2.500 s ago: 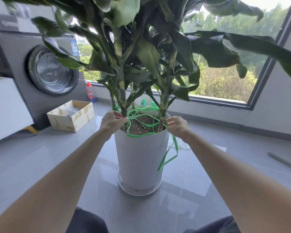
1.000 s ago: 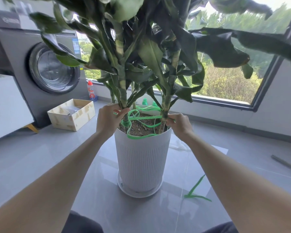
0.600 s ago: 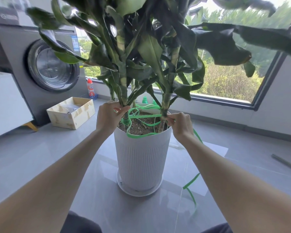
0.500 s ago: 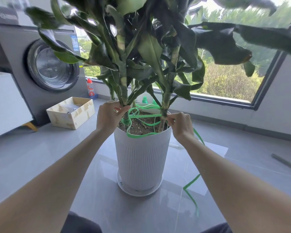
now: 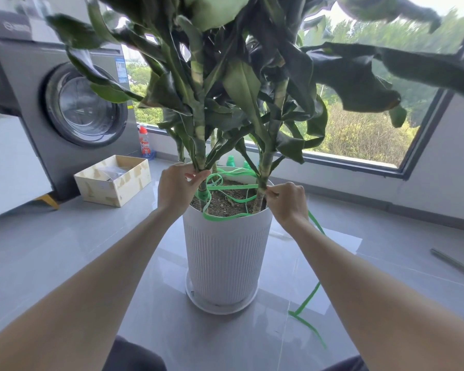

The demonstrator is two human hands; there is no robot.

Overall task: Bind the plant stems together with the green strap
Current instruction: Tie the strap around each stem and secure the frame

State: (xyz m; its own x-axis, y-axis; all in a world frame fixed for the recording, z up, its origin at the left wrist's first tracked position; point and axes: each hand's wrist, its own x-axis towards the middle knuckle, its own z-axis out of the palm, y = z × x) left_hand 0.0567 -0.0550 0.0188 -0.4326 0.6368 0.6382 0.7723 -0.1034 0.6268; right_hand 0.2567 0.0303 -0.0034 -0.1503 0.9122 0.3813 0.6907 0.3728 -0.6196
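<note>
A tall leafy plant stands in a white ribbed pot (image 5: 227,253) on the grey floor. Its left stem (image 5: 200,145) and right stem (image 5: 264,170) rise from the soil. A green strap (image 5: 231,187) runs taut between the two stems, with loose loops lying over the soil and pot rim. My left hand (image 5: 176,192) pinches the strap at the base of the left stem. My right hand (image 5: 287,202) pinches the strap beside the right stem. The strap's free tail (image 5: 307,298) hangs behind my right forearm down to the floor.
A grey washing machine (image 5: 65,103) stands at the left, with a small wooden box (image 5: 113,180) in front of it. A red-capped bottle (image 5: 144,143) sits by the window sill. A thin green rod (image 5: 454,266) lies on the floor at the right.
Both hands rose from the pot rim to the stems. The strap section between the stems went taut, and its tail swung from beside the pot out to the floor at the right.
</note>
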